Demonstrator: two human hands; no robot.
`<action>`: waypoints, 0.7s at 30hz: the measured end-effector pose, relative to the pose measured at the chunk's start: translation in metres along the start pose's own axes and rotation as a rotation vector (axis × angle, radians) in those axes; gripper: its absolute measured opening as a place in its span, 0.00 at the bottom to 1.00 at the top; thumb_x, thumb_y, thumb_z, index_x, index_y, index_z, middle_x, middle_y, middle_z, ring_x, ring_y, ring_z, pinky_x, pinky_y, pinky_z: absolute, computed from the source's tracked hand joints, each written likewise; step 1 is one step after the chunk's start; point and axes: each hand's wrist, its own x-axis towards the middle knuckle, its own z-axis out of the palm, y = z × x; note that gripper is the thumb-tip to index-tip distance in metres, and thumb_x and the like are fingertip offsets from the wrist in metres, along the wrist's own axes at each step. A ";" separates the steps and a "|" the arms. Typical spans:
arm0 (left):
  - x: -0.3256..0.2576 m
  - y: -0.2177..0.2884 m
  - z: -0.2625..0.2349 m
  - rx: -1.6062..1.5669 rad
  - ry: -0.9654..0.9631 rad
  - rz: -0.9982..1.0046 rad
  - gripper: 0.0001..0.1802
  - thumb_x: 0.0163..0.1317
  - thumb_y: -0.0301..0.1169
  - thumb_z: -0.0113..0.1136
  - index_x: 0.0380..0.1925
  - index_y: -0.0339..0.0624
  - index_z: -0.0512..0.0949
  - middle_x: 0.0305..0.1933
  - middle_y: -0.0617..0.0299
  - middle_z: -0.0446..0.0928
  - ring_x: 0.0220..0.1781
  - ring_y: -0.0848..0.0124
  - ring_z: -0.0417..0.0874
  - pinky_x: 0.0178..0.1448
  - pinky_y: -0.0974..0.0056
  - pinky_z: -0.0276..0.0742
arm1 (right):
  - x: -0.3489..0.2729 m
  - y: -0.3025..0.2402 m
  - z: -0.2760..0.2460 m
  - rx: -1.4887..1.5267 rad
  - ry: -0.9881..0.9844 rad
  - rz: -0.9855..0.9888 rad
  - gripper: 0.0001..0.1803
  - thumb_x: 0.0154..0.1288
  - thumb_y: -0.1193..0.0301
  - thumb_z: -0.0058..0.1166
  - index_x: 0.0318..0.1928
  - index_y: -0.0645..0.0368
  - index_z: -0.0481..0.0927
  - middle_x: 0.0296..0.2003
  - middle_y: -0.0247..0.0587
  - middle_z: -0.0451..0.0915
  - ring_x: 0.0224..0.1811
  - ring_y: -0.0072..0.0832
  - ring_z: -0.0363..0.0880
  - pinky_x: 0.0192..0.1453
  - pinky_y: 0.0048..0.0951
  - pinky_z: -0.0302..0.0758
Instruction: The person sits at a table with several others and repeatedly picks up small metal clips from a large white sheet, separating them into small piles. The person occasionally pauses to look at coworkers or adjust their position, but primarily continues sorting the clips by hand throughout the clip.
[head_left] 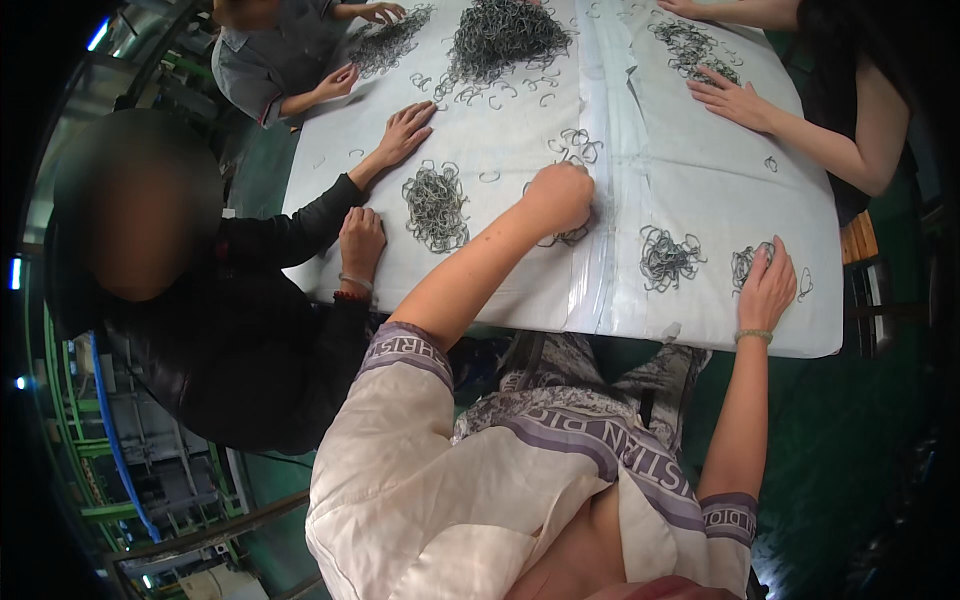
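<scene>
My left hand (560,200) is closed in a fist over the table, above a loose pile of grey C-shaped rings (572,237). Its fingertips are hidden, so I cannot see what is in it. At the table's right front, my right hand (768,285) lies with fingers extended beside a small heap of rings (742,265), partly covering it. Between my hands sits another ring pile (668,258). Several scattered rings (577,145) lie just beyond my left fist. Left of my left forearm is a larger pile (436,208).
The white-covered table (500,290) has clear tape (598,250) running along it. A big ring mound (508,40) stands at the far side. A person in black (250,340) sits close on my left; other people's hands (728,100) work at the far edges.
</scene>
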 end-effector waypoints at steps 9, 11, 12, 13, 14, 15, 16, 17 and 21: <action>0.044 -0.044 0.000 -0.317 0.168 -0.399 0.12 0.44 0.33 0.62 0.25 0.35 0.83 0.29 0.49 0.81 0.33 0.54 0.82 0.42 0.58 0.79 | 0.001 -0.002 -0.001 -0.007 -0.011 0.007 0.21 0.72 0.60 0.39 0.57 0.59 0.70 0.50 0.48 0.75 0.56 0.43 0.69 0.62 0.41 0.61; 0.056 -0.046 0.009 -0.298 0.139 -0.433 0.12 0.45 0.33 0.62 0.26 0.35 0.83 0.29 0.49 0.81 0.33 0.54 0.82 0.42 0.57 0.79 | 0.000 -0.002 -0.001 -0.012 -0.006 0.003 0.21 0.72 0.60 0.39 0.57 0.59 0.70 0.50 0.48 0.75 0.56 0.43 0.69 0.62 0.41 0.61; 0.059 -0.044 0.012 -0.255 0.126 -0.439 0.11 0.45 0.32 0.61 0.25 0.35 0.83 0.29 0.49 0.81 0.33 0.54 0.82 0.41 0.57 0.79 | 0.000 -0.002 -0.001 -0.019 0.002 -0.001 0.21 0.72 0.60 0.39 0.57 0.59 0.70 0.50 0.48 0.75 0.55 0.43 0.69 0.62 0.41 0.61; 0.062 -0.042 0.015 -0.211 0.113 -0.445 0.10 0.46 0.32 0.60 0.24 0.35 0.83 0.29 0.48 0.81 0.33 0.54 0.83 0.41 0.57 0.79 | 0.000 -0.003 -0.001 -0.025 0.009 -0.005 0.21 0.72 0.60 0.39 0.57 0.59 0.70 0.49 0.48 0.75 0.55 0.43 0.69 0.62 0.41 0.61; 0.064 -0.037 0.017 -0.168 0.095 -0.450 0.09 0.47 0.31 0.59 0.24 0.36 0.82 0.29 0.48 0.81 0.33 0.54 0.83 0.41 0.56 0.79 | -0.001 -0.003 -0.002 -0.021 0.008 -0.005 0.21 0.72 0.60 0.39 0.57 0.59 0.70 0.49 0.48 0.75 0.55 0.43 0.69 0.62 0.41 0.61; 0.065 -0.032 0.019 -0.110 0.114 -0.424 0.08 0.47 0.30 0.58 0.23 0.36 0.82 0.29 0.49 0.81 0.33 0.54 0.83 0.40 0.56 0.79 | -0.001 -0.004 -0.003 -0.017 0.006 -0.006 0.21 0.72 0.60 0.39 0.57 0.59 0.70 0.49 0.48 0.75 0.55 0.43 0.69 0.62 0.41 0.61; 0.067 -0.026 0.020 -0.051 0.134 -0.399 0.08 0.47 0.29 0.58 0.23 0.36 0.82 0.29 0.49 0.81 0.33 0.54 0.83 0.39 0.56 0.79 | -0.001 -0.004 -0.004 -0.011 0.004 -0.007 0.21 0.72 0.60 0.39 0.57 0.59 0.70 0.49 0.48 0.75 0.55 0.43 0.70 0.62 0.41 0.61; 0.068 -0.022 0.021 0.007 0.153 -0.376 0.07 0.47 0.28 0.57 0.22 0.36 0.81 0.29 0.49 0.81 0.33 0.55 0.83 0.39 0.56 0.79 | -0.001 -0.003 -0.004 -0.014 -0.001 -0.002 0.21 0.72 0.60 0.39 0.57 0.59 0.70 0.49 0.48 0.75 0.55 0.43 0.70 0.62 0.41 0.61; 0.068 -0.019 0.012 0.165 0.108 -0.214 0.07 0.47 0.28 0.55 0.22 0.38 0.81 0.30 0.50 0.81 0.34 0.54 0.83 0.38 0.57 0.79 | 0.000 -0.003 -0.004 -0.007 -0.006 0.010 0.21 0.72 0.60 0.39 0.57 0.59 0.70 0.49 0.48 0.75 0.55 0.43 0.70 0.62 0.41 0.61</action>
